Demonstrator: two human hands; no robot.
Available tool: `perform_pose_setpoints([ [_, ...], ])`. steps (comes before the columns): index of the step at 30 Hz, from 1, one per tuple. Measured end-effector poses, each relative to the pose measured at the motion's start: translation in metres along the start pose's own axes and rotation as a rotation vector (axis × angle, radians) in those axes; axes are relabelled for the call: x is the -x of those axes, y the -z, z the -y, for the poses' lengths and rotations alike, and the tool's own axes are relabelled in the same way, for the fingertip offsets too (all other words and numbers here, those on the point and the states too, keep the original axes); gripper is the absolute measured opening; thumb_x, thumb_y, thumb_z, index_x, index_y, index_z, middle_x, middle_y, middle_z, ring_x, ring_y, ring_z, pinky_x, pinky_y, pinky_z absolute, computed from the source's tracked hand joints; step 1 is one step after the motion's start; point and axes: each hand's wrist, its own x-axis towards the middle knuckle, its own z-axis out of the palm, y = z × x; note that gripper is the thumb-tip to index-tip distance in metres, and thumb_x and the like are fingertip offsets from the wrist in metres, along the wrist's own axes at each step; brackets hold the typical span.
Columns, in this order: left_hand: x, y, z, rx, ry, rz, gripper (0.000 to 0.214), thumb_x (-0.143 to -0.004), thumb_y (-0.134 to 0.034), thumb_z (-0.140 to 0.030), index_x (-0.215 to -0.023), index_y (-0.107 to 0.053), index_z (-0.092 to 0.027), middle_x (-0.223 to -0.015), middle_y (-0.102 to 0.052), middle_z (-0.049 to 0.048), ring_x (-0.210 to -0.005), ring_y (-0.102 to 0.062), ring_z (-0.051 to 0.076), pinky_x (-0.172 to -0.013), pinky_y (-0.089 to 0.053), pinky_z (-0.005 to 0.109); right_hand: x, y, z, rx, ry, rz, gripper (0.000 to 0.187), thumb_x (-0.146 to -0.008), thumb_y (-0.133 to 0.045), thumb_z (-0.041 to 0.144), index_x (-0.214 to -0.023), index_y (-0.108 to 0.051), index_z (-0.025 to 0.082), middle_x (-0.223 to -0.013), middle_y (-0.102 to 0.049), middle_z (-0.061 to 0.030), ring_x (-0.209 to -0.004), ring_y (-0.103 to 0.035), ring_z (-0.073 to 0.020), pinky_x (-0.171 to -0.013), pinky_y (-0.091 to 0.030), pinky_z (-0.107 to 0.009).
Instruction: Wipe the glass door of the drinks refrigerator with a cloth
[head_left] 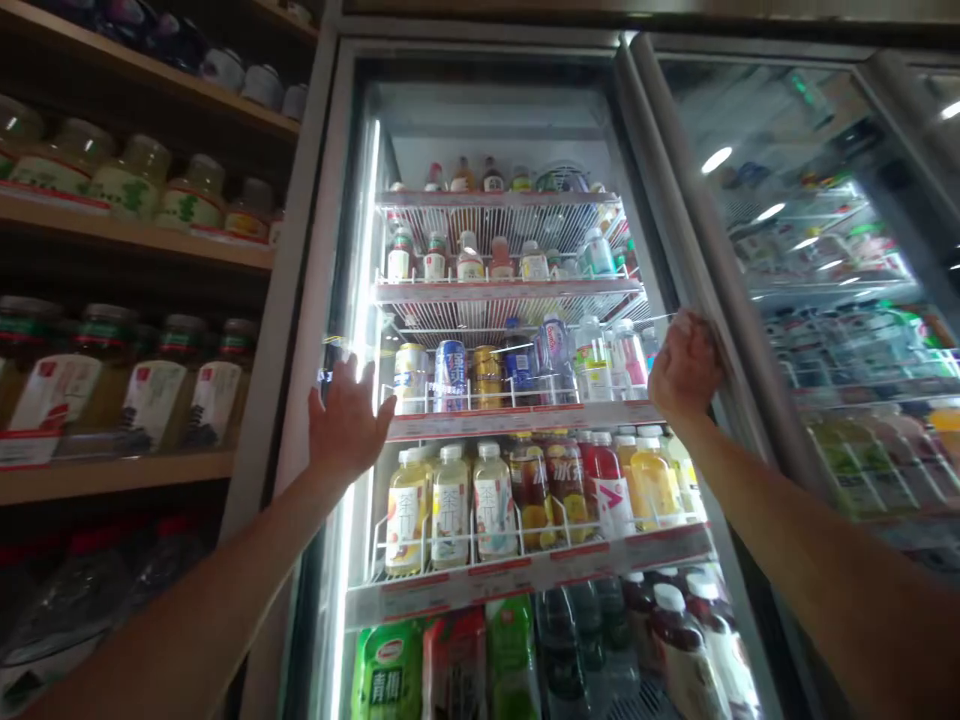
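A tall drinks fridge (pixel 352 250) stands in front of me with its glass door (pixel 705 260) swung open to the right. My left hand (pixel 346 420) lies flat with fingers spread on the fridge's left frame, beside the shelf of cans (pixel 450 375). My right hand (pixel 684 365) is closed round the edge of the open door, level with the same shelf. Below the cans stands a row of yellow and red juice bottles (pixel 525 490). Green bottles (pixel 390 670) fill the lowest visible shelf.
Wooden shelves (pixel 120 470) on the left carry rows of labelled jars (pixel 150 395). A second glass-door fridge (pixel 847 320) with drinks stands on the right, behind the open door. Upper wire shelves (pixel 510 290) hold small bottles.
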Motion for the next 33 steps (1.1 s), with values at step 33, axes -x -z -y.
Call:
perform_pose_setpoints([
  [33,0.03,-0.032,-0.06,0.211,-0.171,-0.156,0.061,-0.093,-0.028,-0.05,-0.142,-0.037,-0.014,-0.153,-0.028,0.0151,-0.145,-0.016,0.028,-0.117,-0.011,0.052,0.119,-0.018,0.073,-0.099,0.667,0.133,0.048,-0.091,-0.035,0.027,-0.137,-0.045,0.026,-0.154,-0.031,-0.0007,-0.144,-0.021,-0.0233,-0.114,-0.023,-0.049],
])
